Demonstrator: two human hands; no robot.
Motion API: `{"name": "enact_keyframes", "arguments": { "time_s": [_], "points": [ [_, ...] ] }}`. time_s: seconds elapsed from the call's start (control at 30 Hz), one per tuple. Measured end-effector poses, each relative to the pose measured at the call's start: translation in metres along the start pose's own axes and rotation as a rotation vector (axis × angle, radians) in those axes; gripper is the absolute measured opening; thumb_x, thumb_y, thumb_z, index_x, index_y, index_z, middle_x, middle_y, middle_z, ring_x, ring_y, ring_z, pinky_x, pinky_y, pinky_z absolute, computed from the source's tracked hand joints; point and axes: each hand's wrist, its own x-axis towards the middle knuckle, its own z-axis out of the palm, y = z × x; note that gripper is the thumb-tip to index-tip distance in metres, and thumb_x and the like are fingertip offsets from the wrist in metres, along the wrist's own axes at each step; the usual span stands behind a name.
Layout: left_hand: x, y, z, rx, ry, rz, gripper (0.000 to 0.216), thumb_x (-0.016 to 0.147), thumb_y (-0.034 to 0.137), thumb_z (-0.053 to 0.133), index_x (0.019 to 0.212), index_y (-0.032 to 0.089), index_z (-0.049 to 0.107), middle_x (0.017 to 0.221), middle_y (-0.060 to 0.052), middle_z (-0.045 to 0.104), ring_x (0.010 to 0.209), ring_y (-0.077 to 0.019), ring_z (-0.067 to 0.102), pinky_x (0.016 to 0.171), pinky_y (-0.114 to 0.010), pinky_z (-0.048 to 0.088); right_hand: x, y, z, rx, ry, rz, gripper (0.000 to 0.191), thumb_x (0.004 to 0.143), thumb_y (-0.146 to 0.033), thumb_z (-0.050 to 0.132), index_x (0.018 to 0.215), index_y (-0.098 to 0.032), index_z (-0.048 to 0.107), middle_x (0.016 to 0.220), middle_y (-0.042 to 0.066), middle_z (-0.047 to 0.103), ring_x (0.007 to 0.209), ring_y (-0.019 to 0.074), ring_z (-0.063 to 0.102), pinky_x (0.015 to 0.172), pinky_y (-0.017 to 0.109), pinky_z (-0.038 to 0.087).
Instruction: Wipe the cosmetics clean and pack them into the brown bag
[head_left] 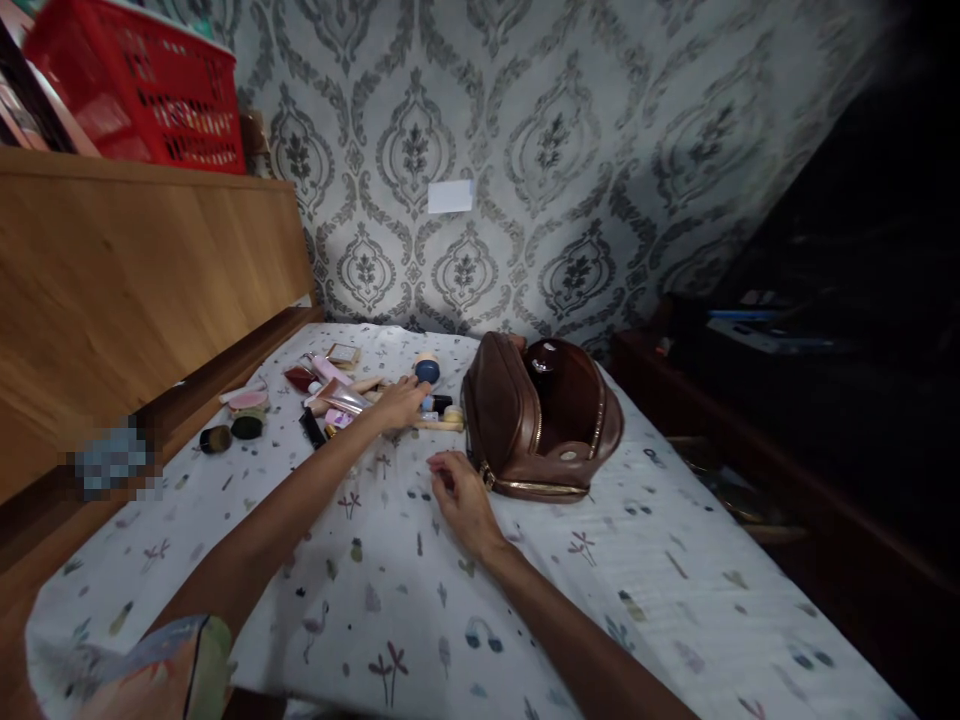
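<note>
My left hand (405, 403) reaches over a pile of cosmetics, its fingers stretched out and touching the items at the pile's right side. Close to its fingertips are a round dark blue container (427, 370) and a small black-capped tube (439, 403). A clear and pinkish tube (345, 398) and a black tube (312, 428) lie to its left. My right hand (461, 500) rests on the patterned cloth, fingers loosely bent and apart, with nothing visible in it. Just beyond it stands a brown cosmetic bag (510, 420), unzipped wide, with a dark shiny object (541, 358) inside.
Two brush heads (229, 432) and a pink round item (247, 400) lie at the cloth's left. A wooden panel (150, 250) bounds the left side, with a red basket (165, 95) above it. Patterned wallpaper (555, 140) rises behind; dark furniture (750, 450) stands right.
</note>
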Motion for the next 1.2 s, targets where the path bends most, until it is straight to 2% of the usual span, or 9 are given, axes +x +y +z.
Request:
{"name": "enact_keyframes", "arguments": {
  "time_s": [0.17,0.37,0.47,0.57,0.7,0.8,0.93,1.03,1.2],
  "points": [
    [0.002,0.002,-0.004,-0.027,-0.041,-0.015,0.035,0.083,0.015,0.054,0.117,0.023,0.055,0.106,-0.007,0.069,0.097,-0.0250,0.066,0.084,-0.034,0.050,0.001,0.000,-0.001,-0.004,-0.008,-0.004,0.022,0.082,-0.011,0.047,0.096,-0.018,0.062,0.093,0.007,0.063,0.081,0.0185,0.063,0.074,0.031,0.052],
    [-0.019,0.013,-0.007,-0.016,0.051,-0.049,0.040,0.087,0.010,0.048,0.126,0.021,0.049,0.115,-0.011,0.066,0.109,-0.0255,0.062,0.092,-0.035,0.047,0.001,0.002,0.000,-0.003,-0.004,-0.022,0.021,0.081,-0.011,0.048,0.093,-0.018,0.063,0.089,0.006,0.062,0.075,0.0180,0.060,0.071,0.031,0.050],
    [-0.023,0.015,-0.008,-0.005,0.053,-0.053,0.042,0.089,0.011,0.046,0.130,0.020,0.047,0.113,-0.012,0.066,0.106,-0.0261,0.064,0.093,-0.037,0.048,0.001,0.001,0.000,0.002,-0.005,-0.022,0.020,0.080,-0.010,0.049,0.091,-0.019,0.063,0.090,0.006,0.062,0.076,0.0179,0.060,0.071,0.030,0.050],
    [-0.014,0.015,-0.010,0.010,0.022,-0.036,0.034,0.093,0.019,0.045,0.127,0.018,0.050,0.120,-0.014,0.064,0.111,-0.0271,0.062,0.094,-0.038,0.048,0.001,0.000,-0.001,0.002,-0.007,-0.018,0.020,0.081,-0.010,0.049,0.090,-0.019,0.064,0.089,0.006,0.062,0.078,0.0181,0.060,0.071,0.030,0.050],
    [0.010,0.015,-0.012,0.055,-0.063,-0.037,0.030,0.093,0.031,0.050,0.117,0.016,0.058,0.131,-0.015,0.059,0.122,-0.0288,0.056,0.098,-0.038,0.047,0.001,-0.002,-0.002,-0.001,-0.004,-0.013,0.020,0.080,-0.010,0.049,0.089,-0.019,0.064,0.090,0.006,0.062,0.076,0.0175,0.061,0.070,0.029,0.050],
    [0.027,0.015,-0.010,0.080,-0.140,-0.061,0.028,0.089,0.033,0.055,0.112,0.018,0.062,0.130,-0.014,0.061,0.120,-0.0286,0.059,0.094,-0.037,0.050,0.001,-0.002,-0.003,-0.004,-0.001,-0.015,0.020,0.080,-0.010,0.049,0.089,-0.019,0.065,0.090,0.006,0.063,0.073,0.0173,0.060,0.069,0.030,0.050],
    [0.035,0.014,-0.008,0.081,-0.195,-0.078,0.038,0.085,0.031,0.061,0.121,0.020,0.057,0.120,-0.012,0.068,0.109,-0.0272,0.065,0.087,-0.035,0.053,0.001,-0.002,-0.003,-0.001,-0.015,-0.025,0.019,0.081,-0.011,0.049,0.088,-0.020,0.065,0.089,0.006,0.063,0.073,0.0180,0.061,0.069,0.031,0.050],
    [0.029,0.016,-0.010,0.073,-0.165,-0.077,0.042,0.085,0.030,0.061,0.125,0.020,0.052,0.118,-0.011,0.068,0.107,-0.0265,0.066,0.085,-0.034,0.053,0.002,-0.002,-0.004,-0.002,-0.026,-0.022,0.019,0.081,-0.011,0.048,0.088,-0.020,0.065,0.088,0.006,0.063,0.076,0.0185,0.061,0.071,0.031,0.050],
    [0.003,0.030,-0.008,0.082,0.014,-0.087,0.038,0.093,0.021,0.049,0.130,0.014,0.045,0.134,-0.017,0.054,0.124,-0.0305,0.052,0.093,-0.040,0.050,0.003,-0.002,-0.003,0.001,-0.032,-0.021,0.020,0.081,-0.013,0.047,0.087,-0.018,0.066,0.090,0.007,0.064,0.076,0.0193,0.062,0.072,0.033,0.051]
  ]
}}
